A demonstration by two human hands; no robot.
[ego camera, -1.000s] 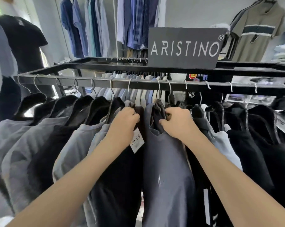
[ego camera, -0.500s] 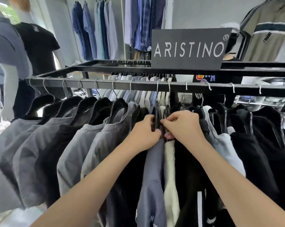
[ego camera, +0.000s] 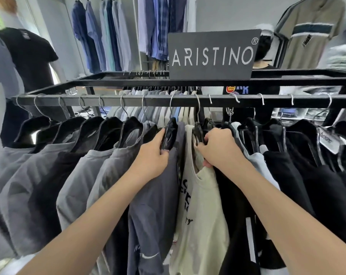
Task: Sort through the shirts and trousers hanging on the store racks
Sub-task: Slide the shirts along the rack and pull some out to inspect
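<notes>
A black rack rail (ego camera: 108,100) carries a row of T-shirts on black hangers. My left hand (ego camera: 152,155) grips the black hanger (ego camera: 170,133) of a slate-blue T-shirt (ego camera: 154,205). My right hand (ego camera: 219,149) holds the hanger and collar of a cream T-shirt (ego camera: 203,205) with black lettering, hanging just right of the blue one. Grey shirts (ego camera: 72,175) hang to the left of my hands, black shirts (ego camera: 311,175) to the right. A narrow gap shows between the blue and cream shirts.
A dark "ARISTINO" sign (ego camera: 213,54) stands on the rack's top frame. Blue and white shirts (ego camera: 108,36) hang on the far wall. A mannequin in a black T-shirt (ego camera: 31,58) stands at left. A striped olive polo (ego camera: 311,30) hangs upper right.
My hands have parted: the left pushed the slate-blue shirt leftward, and the cream shirt is now spread open in front of me. The camera moved closer to the rail.
</notes>
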